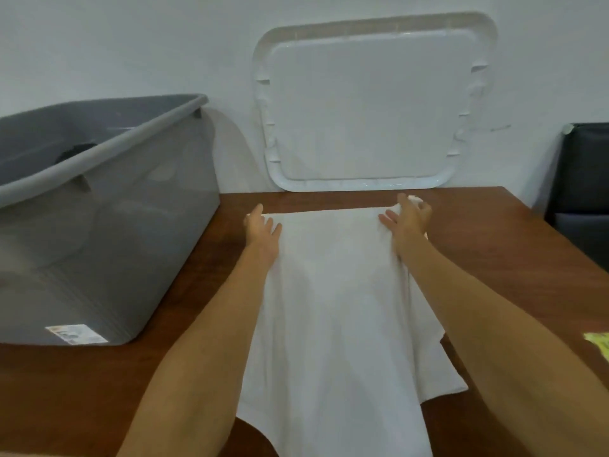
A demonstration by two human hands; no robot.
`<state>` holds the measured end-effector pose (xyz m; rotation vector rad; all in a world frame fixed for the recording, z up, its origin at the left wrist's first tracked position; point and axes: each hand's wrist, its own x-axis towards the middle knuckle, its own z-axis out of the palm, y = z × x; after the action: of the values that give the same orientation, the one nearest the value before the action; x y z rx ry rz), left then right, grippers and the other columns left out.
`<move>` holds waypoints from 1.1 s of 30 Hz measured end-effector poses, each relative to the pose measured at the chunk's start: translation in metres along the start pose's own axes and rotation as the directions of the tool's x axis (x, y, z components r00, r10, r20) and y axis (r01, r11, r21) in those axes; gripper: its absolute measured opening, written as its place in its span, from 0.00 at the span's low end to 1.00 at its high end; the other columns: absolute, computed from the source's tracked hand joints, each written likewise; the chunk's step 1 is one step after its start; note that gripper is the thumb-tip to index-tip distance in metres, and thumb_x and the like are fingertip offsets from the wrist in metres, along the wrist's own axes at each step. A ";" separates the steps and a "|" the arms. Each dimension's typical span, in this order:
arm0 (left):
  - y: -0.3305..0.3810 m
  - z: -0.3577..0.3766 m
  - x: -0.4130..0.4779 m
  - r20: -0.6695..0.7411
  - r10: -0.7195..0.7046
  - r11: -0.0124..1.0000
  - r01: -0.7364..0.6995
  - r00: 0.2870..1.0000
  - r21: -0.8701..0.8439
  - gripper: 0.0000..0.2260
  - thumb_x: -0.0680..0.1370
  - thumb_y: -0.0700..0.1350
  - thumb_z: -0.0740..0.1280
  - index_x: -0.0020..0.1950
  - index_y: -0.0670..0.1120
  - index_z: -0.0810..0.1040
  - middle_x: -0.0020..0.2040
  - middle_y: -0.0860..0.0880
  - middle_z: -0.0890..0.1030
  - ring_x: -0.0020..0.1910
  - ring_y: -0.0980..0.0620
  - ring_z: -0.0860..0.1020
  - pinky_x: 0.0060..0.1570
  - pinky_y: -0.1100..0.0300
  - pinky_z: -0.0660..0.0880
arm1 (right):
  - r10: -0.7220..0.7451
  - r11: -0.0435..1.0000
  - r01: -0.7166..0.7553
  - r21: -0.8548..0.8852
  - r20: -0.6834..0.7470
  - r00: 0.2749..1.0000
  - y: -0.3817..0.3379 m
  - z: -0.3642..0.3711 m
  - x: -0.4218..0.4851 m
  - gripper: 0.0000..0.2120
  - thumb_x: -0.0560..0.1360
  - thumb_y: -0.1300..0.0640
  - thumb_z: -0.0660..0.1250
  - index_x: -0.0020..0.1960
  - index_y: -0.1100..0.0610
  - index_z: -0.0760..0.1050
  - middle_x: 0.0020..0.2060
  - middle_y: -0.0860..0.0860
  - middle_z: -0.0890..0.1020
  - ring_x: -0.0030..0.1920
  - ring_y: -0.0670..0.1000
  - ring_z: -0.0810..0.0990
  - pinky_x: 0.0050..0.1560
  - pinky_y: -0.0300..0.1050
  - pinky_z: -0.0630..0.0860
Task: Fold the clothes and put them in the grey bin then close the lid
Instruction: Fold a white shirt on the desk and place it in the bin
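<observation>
1. The white garment [333, 308] lies spread lengthwise on the worktop [494, 258]. Its far edge is near the back and its near end runs out of view at the bottom.
2. The left hand [262, 225] lies flat on the far left corner with its fingers straight, pressing down. Its grip holds nothing.
3. The right hand [408, 216] has its fingers curled round a bunch of cloth at the far right corner, so its grip is closed on the garment.
4. The grey bin [131, 242] stands open to the left with a dark item [77, 151] inside. The lid [362, 110] leans upright against the wall behind the worktop.
5. Likely trouble: with 1 corner pinned and the other gathered, a pull by the right hand could skew the far edge and make the fold crooked.
6. The loose flap spilling out on the right side may get trapped inside the fold as a lump.
7. The near end could drag the cloth toward the person if both hands lift together.
8. A knock at the back edge might tip the leaning lid.
</observation>
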<state>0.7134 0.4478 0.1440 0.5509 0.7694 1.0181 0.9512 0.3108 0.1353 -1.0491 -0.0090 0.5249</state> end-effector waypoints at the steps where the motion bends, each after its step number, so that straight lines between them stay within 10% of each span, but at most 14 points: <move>1: -0.004 -0.001 0.004 0.001 0.046 0.996 -0.046 0.999 0.082 0.25 0.84 0.48 0.64 0.80 0.49 0.64 0.78 0.45 0.67 0.76 0.46 0.68 0.69 0.52 0.71 | -0.028 0.997 0.031 -0.075 0.043 0.999 0.003 -0.001 0.005 0.32 0.76 0.59 0.73 0.76 0.53 0.63 0.66 0.55 0.74 0.59 0.57 0.81 0.52 0.55 0.85; 3: -0.010 0.003 0.006 0.069 0.197 0.885 -0.207 0.978 0.416 0.20 0.83 0.44 0.65 0.75 0.47 0.71 0.70 0.45 0.75 0.68 0.48 0.74 0.62 0.59 0.74 | -0.128 0.938 0.167 -0.303 0.144 0.981 0.007 -0.001 0.004 0.35 0.76 0.58 0.72 0.79 0.50 0.61 0.72 0.54 0.71 0.65 0.55 0.77 0.62 0.55 0.80; 7: -0.025 0.005 -0.007 0.475 0.338 0.172 -0.549 0.813 0.818 0.13 0.81 0.39 0.63 0.63 0.46 0.83 0.61 0.48 0.82 0.62 0.47 0.79 0.60 0.62 0.76 | -0.321 0.550 0.482 -0.682 0.360 0.876 0.019 0.002 -0.017 0.22 0.79 0.62 0.65 0.73 0.58 0.72 0.63 0.54 0.79 0.62 0.54 0.78 0.66 0.45 0.73; 12: -0.044 0.007 -0.024 0.345 0.007 -0.477 -0.300 0.938 0.826 0.26 0.85 0.62 0.50 0.83 0.55 0.58 0.83 0.44 0.57 0.81 0.35 0.53 0.78 0.38 0.49 | -0.099 -0.129 0.531 -0.837 0.544 0.833 0.028 0.007 -0.031 0.23 0.84 0.49 0.58 0.77 0.57 0.67 0.78 0.60 0.65 0.78 0.63 0.63 0.78 0.58 0.56; 16: -0.037 -0.008 -0.022 0.230 0.032 -0.488 -0.186 0.973 0.853 0.42 0.75 0.79 0.44 0.84 0.60 0.44 0.84 0.45 0.42 0.81 0.34 0.38 0.77 0.37 0.36 | 0.046 -0.422 0.399 -0.814 0.420 0.906 0.025 -0.020 -0.019 0.37 0.80 0.28 0.42 0.83 0.44 0.48 0.83 0.56 0.45 0.81 0.69 0.42 0.77 0.69 0.37; 33: -0.028 0.002 0.033 0.237 0.065 -0.509 -0.172 0.969 0.844 0.47 0.67 0.85 0.41 0.82 0.66 0.44 0.84 0.42 0.40 0.80 0.30 0.36 0.76 0.34 0.34 | 0.051 -0.490 0.335 -0.805 0.357 0.933 0.015 -0.013 0.027 0.42 0.74 0.21 0.36 0.83 0.39 0.41 0.83 0.55 0.41 0.79 0.72 0.39 0.75 0.73 0.35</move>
<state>0.7397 0.4652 0.1151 2.4694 1.5356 0.0328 0.9721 0.3176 0.1097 -2.8586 -1.1720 0.1686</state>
